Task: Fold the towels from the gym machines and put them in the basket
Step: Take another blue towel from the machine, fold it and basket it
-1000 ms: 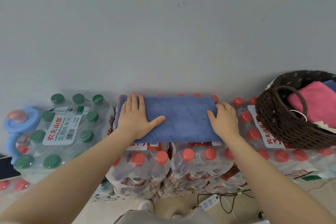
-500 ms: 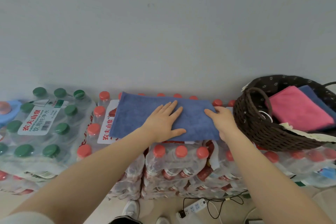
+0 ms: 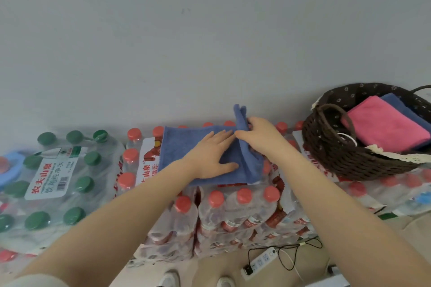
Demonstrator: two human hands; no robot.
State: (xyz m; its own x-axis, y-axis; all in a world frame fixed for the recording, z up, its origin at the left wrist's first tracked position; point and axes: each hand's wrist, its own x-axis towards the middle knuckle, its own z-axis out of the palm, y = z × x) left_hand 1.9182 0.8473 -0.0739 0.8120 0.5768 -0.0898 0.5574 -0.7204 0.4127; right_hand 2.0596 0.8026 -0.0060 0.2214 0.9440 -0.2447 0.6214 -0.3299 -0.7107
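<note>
The blue towel [image 3: 186, 149] lay on top of shrink-wrapped packs of red-capped water bottles [image 3: 224, 212], against the grey wall [image 3: 210, 42]. Its left part was flat on the packs; its right end was lifted upright, with a corner standing above the rest. The left hand [image 3: 210, 158] rested flat on the middle of the towel, fingers straight and spread, pressing it down. The right hand [image 3: 261, 137] pinched the raised right end between thumb and curled fingers, just beside the left hand's fingertips.

To the right, well apart from the towel, a dark brown woven basket [image 3: 345, 158] with a loop handle sat on more red-capped packs. Inside it lay a folded pink towel [image 3: 384, 123] on top of another folded blue towel [image 3: 401, 105].

At the left stood a pack of green-capped water bottles [image 3: 53, 177] with a white label. On the floor below lay a white power strip [image 3: 261, 261] with a black cable.
</note>
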